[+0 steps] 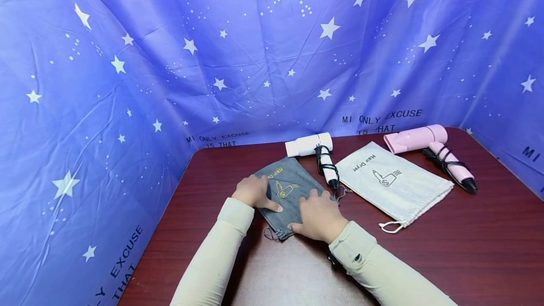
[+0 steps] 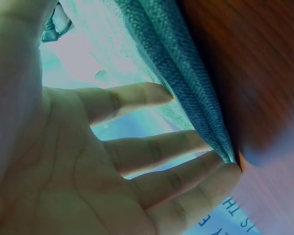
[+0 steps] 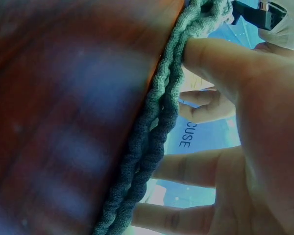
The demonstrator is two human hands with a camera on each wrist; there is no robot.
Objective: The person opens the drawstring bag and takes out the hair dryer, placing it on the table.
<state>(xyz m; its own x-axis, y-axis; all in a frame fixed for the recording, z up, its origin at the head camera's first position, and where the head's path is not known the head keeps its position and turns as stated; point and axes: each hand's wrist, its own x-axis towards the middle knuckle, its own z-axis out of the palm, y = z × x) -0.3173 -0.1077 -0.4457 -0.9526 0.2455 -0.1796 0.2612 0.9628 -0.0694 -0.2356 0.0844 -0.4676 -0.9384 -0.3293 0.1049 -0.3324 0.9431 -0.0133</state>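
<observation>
A dark grey drawstring bag (image 1: pixel 297 169) with a yellow hair dryer print and lettering lies flat on the table. My left hand (image 1: pixel 253 191) rests on its left side, fingers spread. In the left wrist view, straight fingertips touch the bag's folded side edge (image 2: pixel 186 78). My right hand (image 1: pixel 320 218) lies over the near right part, by the drawstring end. The right wrist view shows the ruffled mouth (image 3: pixel 159 112) of the bag, with thumb and fingers extended against it. Just behind the bag is a white hair dryer (image 1: pixel 309 145), its black cord wound round the handle.
A white drawstring bag (image 1: pixel 416 164) with a black hair dryer print lies to the right. Behind it sits a pink hair dryer (image 1: pixel 418 139) with its black cord (image 1: pixel 442 160) wrapped on the handle. Blue starry cloth (image 1: pixel 263 60) hangs round the dark red table (image 1: pixel 488 240).
</observation>
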